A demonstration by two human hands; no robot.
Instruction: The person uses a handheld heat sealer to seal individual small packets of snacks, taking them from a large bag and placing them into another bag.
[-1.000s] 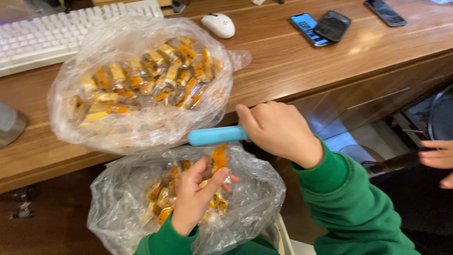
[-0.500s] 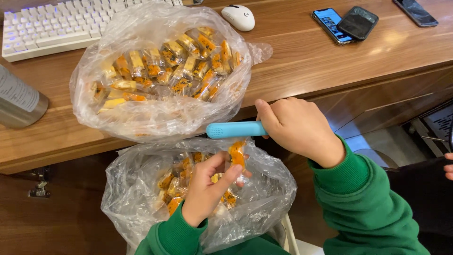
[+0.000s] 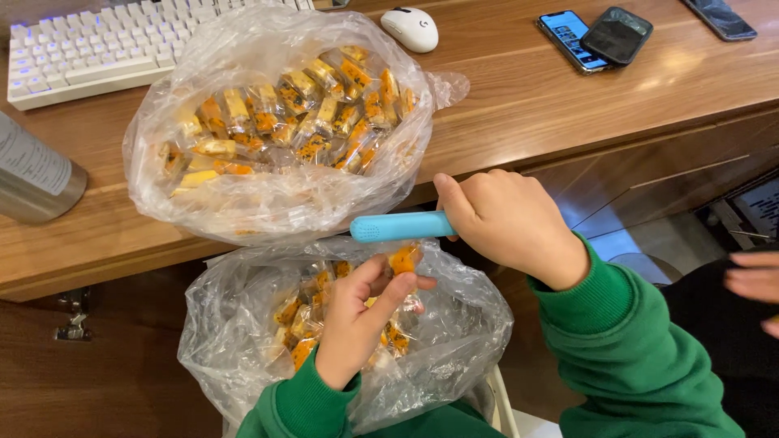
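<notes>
Down in the lap bag (image 3: 243,341), the left hand (image 3: 357,324) pinches one orange wrapped sweet (image 3: 403,259) at its twelve o'clock, lifting it clear of the pile, while the right hand (image 3: 511,223), grip clamped, levels a blue tool (image 3: 402,227) towards nine o'clock just above it, below the table (image 3: 527,97).

A wooden desk (image 3: 519,105) runs across the far side, its near edge falling to a panelled front on the right; on it, far left, a white keyboard (image 3: 97,49); at the left edge, a steel flask (image 3: 32,174); in the middle, near the edge, a clear bag (image 3: 268,195) of wrapped orange-and-yellow sweets (image 3: 284,122); behind it a white mouse (image 3: 411,28); far right, three phones (image 3: 617,34), two overlapping, one apart.
</notes>
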